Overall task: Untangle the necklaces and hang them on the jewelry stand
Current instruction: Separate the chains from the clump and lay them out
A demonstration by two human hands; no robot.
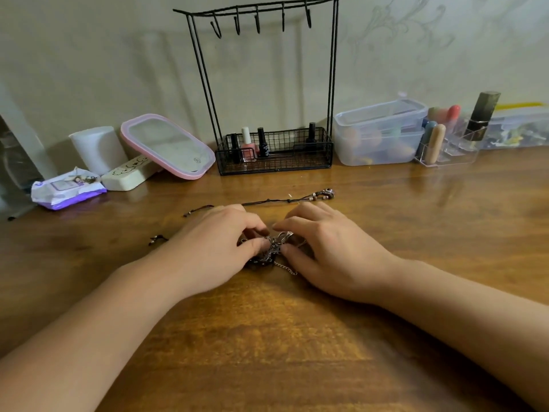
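On wooden table [267, 337], both hands [276, 248] pinching tangled necklaces [271, 251], jewelry stand [267, 84] behind

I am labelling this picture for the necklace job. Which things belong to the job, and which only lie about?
Job: tangled necklaces, left hand, right hand, cord necklace, jewelry stand.
Lying about: pink mirror, wipes pack, nail polish bottles, plastic boxes.

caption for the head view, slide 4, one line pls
Both hands, left and right, pinch a tangled necklace clump on the wooden table; jewelry stand hooks hang bare.
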